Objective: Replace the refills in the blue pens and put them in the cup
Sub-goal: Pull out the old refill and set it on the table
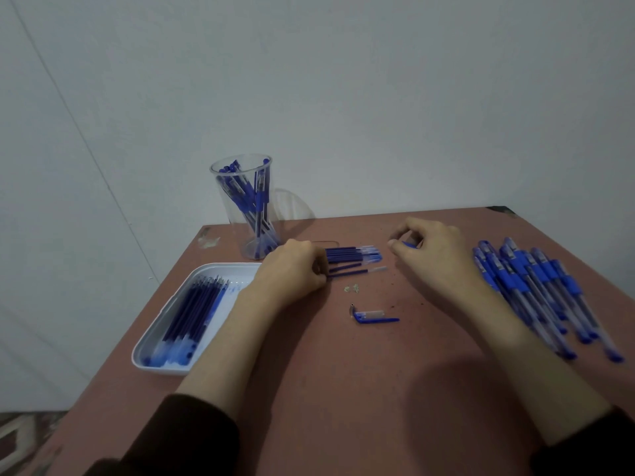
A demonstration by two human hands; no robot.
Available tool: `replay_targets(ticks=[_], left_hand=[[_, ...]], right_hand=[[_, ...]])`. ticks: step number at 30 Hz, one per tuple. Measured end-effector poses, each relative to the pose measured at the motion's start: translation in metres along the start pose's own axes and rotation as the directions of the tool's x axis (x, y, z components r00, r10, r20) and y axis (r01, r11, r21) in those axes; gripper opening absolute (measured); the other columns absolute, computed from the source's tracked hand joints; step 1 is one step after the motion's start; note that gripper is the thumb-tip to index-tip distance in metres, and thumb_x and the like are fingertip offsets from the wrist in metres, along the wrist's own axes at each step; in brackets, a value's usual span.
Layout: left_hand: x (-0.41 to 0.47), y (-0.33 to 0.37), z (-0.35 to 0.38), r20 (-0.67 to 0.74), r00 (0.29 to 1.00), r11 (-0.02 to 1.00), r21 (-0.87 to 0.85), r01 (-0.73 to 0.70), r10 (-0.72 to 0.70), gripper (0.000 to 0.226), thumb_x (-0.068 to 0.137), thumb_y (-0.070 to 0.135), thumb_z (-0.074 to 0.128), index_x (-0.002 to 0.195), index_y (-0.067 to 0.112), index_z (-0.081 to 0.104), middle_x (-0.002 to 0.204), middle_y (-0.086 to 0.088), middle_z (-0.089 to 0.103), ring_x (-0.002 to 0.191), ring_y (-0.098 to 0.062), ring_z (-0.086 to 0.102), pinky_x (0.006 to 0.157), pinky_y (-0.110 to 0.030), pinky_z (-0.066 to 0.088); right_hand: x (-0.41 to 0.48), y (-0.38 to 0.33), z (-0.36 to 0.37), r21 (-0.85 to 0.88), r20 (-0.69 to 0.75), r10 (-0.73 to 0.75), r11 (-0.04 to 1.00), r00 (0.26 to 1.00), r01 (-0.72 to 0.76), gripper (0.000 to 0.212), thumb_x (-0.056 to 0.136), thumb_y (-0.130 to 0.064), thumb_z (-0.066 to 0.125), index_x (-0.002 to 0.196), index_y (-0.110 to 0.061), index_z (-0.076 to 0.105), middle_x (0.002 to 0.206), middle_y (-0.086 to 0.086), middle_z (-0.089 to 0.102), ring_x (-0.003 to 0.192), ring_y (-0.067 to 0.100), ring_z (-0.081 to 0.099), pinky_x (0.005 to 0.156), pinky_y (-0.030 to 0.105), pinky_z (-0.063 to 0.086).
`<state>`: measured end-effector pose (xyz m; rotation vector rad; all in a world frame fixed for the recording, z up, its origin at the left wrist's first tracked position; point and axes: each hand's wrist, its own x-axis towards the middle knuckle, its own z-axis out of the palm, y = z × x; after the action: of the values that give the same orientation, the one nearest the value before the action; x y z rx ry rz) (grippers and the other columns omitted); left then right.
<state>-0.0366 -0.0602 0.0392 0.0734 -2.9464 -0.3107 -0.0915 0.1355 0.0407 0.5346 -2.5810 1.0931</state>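
A clear plastic cup (220, 176) holding several blue pens stands at the table's back left. Just right of it lies a small row of blue refills (347, 257). My left hand (292, 269) pinches the left end of the nearest refill in that row. My right hand (433, 249), fingers curled, holds a small blue part between thumb and fingers. A blue pen cap (374, 318) with a clear piece lies between my forearms. A pile of capped blue pens (536, 290) covers the table's right side.
A white tray (165, 367) with several blue refills sits at the left edge of the reddish table (343, 389). Small pale scraps (352, 288) lie near the refill row. A wall rises close behind the table.
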Motion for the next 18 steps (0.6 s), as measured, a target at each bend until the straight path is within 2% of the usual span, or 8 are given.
replay_targets(ticks=[4,7,12,15,18], left_hand=[[0.01,-0.002,0.001,-0.033,0.999,1.0,0.007,0.021,-0.02,0.009,0.081,0.02,0.061,0.09,0.021,0.065,0.097,-0.003,0.067,0.091,-0.024,0.062,0.078,-0.036,0.052],[0.013,-0.003,0.005,-0.077,0.997,1.0,0.0,0.031,-0.031,0.003,0.081,0.021,0.061,0.084,0.02,0.061,0.094,-0.002,0.067,0.09,-0.023,0.061,0.074,-0.034,0.05],[0.013,-0.002,0.011,-0.19,0.981,0.999,-0.023,0.028,-0.031,0.008,0.082,0.021,0.061,0.088,0.017,0.056,0.093,0.0,0.064,0.093,-0.022,0.056,0.066,-0.03,0.04],[0.007,-0.007,0.002,-0.209,0.977,0.996,-0.09,0.029,-0.047,0.012,0.083,0.021,0.063,0.092,0.017,0.058,0.087,0.002,0.063,0.089,-0.02,0.057,0.07,-0.032,0.045],[-0.007,-0.019,-0.019,-0.227,0.969,0.985,-0.157,0.065,-0.1,0.007,0.083,0.02,0.064,0.089,0.018,0.061,0.077,0.006,0.059,0.081,-0.018,0.06,0.073,-0.03,0.048]], right_hand=[[-0.001,-0.001,0.002,-0.015,0.014,-0.002,1.0,1.0,0.002,0.007,0.085,-0.027,0.059,0.081,-0.027,0.066,0.069,-0.011,0.057,0.072,0.017,0.057,0.066,0.033,0.049],[-0.005,-0.004,0.004,-0.017,0.052,-0.023,1.0,0.998,0.024,0.008,0.086,-0.025,0.058,0.08,-0.028,0.064,0.069,-0.011,0.057,0.068,0.014,0.055,0.059,0.027,0.04],[-0.008,-0.009,0.006,-0.057,0.127,-0.061,0.996,0.99,0.069,0.006,0.088,-0.027,0.057,0.084,-0.029,0.062,0.072,-0.016,0.053,0.069,0.004,0.051,0.054,0.02,0.033],[-0.01,-0.009,0.008,-0.03,0.122,-0.084,0.996,0.989,0.089,0.007,0.088,-0.026,0.058,0.083,-0.029,0.062,0.071,-0.015,0.054,0.067,-0.001,0.049,0.054,0.018,0.031],[-0.012,-0.011,0.015,0.0,0.122,-0.113,0.993,0.986,0.114,0.008,0.086,-0.025,0.06,0.08,-0.03,0.063,0.066,-0.013,0.056,0.065,0.002,0.051,0.057,0.023,0.036]])
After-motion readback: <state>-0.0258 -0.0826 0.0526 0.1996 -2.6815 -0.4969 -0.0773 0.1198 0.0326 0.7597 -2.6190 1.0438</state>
